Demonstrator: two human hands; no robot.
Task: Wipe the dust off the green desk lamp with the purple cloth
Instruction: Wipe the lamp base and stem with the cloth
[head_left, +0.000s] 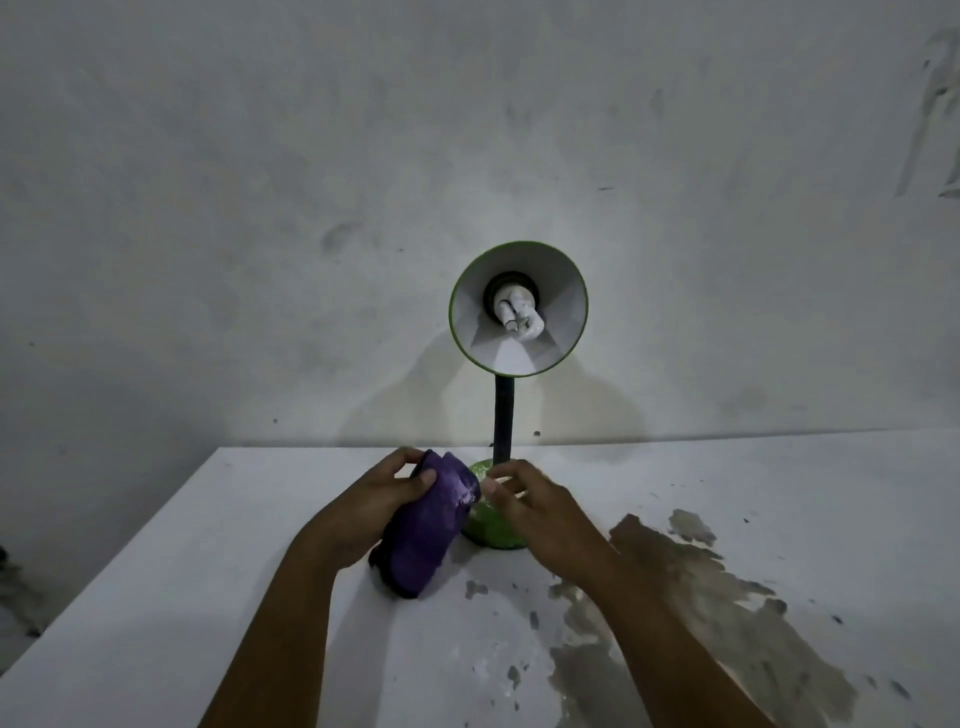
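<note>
The green desk lamp (511, 364) stands upright near the back of the white table (208, 545), its shade facing the camera. The left hand (374, 499) grips the bunched purple cloth (431, 525) just beside the lamp's base. The right hand (535, 504) hovers over the base (fingers loosely spread, holding nothing).

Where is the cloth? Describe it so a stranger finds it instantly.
Start at the white table against the grey wall. Near its back edge stands the green lamp; the left hand beside the lamp's base holds the cloth. It is bunched, and the only purple thing there.
</note>
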